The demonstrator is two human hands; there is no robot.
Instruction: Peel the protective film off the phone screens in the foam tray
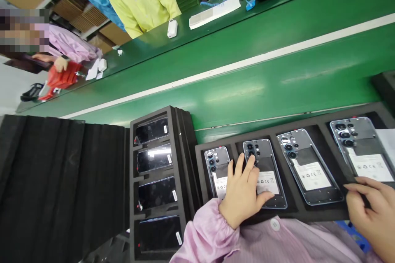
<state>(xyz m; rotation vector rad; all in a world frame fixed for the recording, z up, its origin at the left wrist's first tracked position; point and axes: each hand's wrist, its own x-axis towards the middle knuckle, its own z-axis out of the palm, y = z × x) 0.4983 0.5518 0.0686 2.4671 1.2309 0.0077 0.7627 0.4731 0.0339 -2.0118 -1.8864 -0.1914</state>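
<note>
My left hand (243,189) lies palm down with its fingers spread over two phones in a black foam tray (296,215). Its fingertips rest near the camera lenses of the second phone (267,176), and it partly covers the first phone (217,164). My right hand (373,209) is at the tray's near edge, thumb and fingers drawn together between the third phone (308,172) and the fourth phone (361,147). Anything in that pinch is too hidden to make out. All these phones lie back up, showing lenses and white labels.
Left of the tray, a stack of foam trays (182,164) holds dark-screened phones (157,195). Black foam sheets (61,185) stand further left. A green bench (277,77) with a white strip runs behind. Across it are a person in yellow (145,3) and another holding red pouches (64,74).
</note>
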